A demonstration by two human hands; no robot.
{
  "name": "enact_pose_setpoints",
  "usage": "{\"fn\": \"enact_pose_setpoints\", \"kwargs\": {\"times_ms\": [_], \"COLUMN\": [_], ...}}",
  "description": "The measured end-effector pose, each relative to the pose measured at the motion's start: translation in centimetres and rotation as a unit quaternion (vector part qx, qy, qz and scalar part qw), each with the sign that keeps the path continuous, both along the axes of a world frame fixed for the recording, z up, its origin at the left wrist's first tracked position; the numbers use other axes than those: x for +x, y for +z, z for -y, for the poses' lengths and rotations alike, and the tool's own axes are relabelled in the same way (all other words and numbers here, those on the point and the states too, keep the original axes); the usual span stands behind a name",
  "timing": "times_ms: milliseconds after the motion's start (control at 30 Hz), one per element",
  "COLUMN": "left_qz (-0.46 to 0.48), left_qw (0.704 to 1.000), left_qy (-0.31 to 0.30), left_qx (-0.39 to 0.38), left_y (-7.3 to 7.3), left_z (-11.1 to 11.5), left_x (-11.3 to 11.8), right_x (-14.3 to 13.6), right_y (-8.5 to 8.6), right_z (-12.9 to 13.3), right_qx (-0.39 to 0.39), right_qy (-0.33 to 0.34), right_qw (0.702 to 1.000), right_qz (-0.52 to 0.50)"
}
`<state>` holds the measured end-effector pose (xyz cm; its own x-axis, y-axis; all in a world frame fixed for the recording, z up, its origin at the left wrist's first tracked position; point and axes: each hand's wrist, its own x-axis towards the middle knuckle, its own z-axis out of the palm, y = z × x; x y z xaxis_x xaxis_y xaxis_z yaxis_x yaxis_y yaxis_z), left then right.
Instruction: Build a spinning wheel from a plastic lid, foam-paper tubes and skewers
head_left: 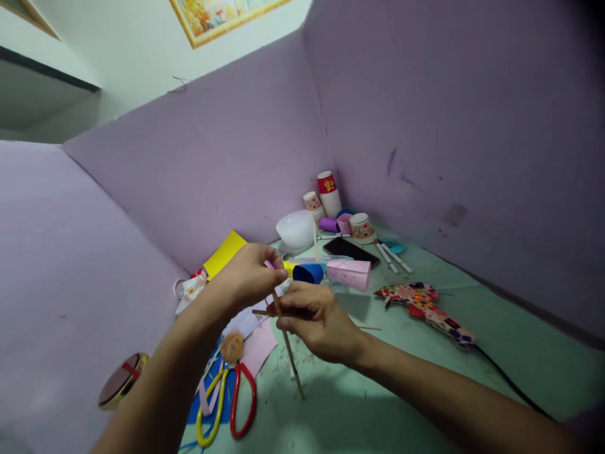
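My left hand [258, 272] is closed in a pinch near the upper end of a thin wooden stick [289, 350], with a small purple bit showing at its fingertips. My right hand [321, 318] grips the spot where this stick crosses another short wooden stick [259, 313]. The long stick slants down toward the table. Just beyond my hands are a blue paper roll [308, 273] and a pink dotted paper roll [348, 275]. I cannot tell whether these rolls are joined to the sticks. A pale stick [315, 241] stands up behind them.
A patterned glue gun [428, 309] with a cord lies at right. Scissors [243, 403] with red and yellow handles rest front left, beside a twine coil [232, 347] and a tape roll [123, 381]. Paper cups [363, 228], a white bowl [297, 229], a phone [350, 251] and markers [392, 256] stand or lie behind.
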<state>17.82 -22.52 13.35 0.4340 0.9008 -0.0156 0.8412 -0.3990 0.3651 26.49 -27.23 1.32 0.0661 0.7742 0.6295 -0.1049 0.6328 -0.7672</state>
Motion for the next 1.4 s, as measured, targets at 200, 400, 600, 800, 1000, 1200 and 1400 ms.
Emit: {"fn": "enact_pose_setpoints", "kwargs": {"times_ms": [200, 400, 600, 800, 1000, 1200, 1400], "left_qz": [0.073, 0.304, 0.446, 0.334, 0.245, 0.228, 0.238], "left_qw": [0.991, 0.942, 0.882, 0.927, 0.905, 0.941, 0.944], "left_qy": [0.058, 0.136, 0.151, 0.087, 0.049, 0.048, 0.039], "left_qx": [0.097, 0.043, -0.022, 0.148, 0.343, 0.245, 0.225], "left_y": [-1.5, -6.8, -10.8, -11.9, -13.6, -13.3, -15.2], "left_z": [3.2, 5.4, 5.2, 6.7, 7.3, 7.2, 7.5], "left_x": [-1.7, -3.7, -3.8, -3.5, -3.7, -4.7, -5.3], "right_x": [0.1, -0.1, -0.2, 0.0, 0.4, 0.5, 0.7], "right_y": [-0.6, -1.2, -1.2, -1.3, -1.6, -1.6, -1.6], "right_z": [-0.9, -1.5, -1.7, -1.9, -2.3, -2.5, -2.6], "right_qx": [-0.073, -0.102, -0.151, -0.176, -0.197, -0.198, -0.206], "right_qy": [0.015, 0.022, 0.048, 0.081, 0.101, 0.081, 0.064], "right_qw": [0.995, 0.988, 0.973, 0.962, 0.957, 0.958, 0.957], "right_qz": [-0.072, -0.115, -0.165, -0.194, -0.189, -0.193, -0.192]}}
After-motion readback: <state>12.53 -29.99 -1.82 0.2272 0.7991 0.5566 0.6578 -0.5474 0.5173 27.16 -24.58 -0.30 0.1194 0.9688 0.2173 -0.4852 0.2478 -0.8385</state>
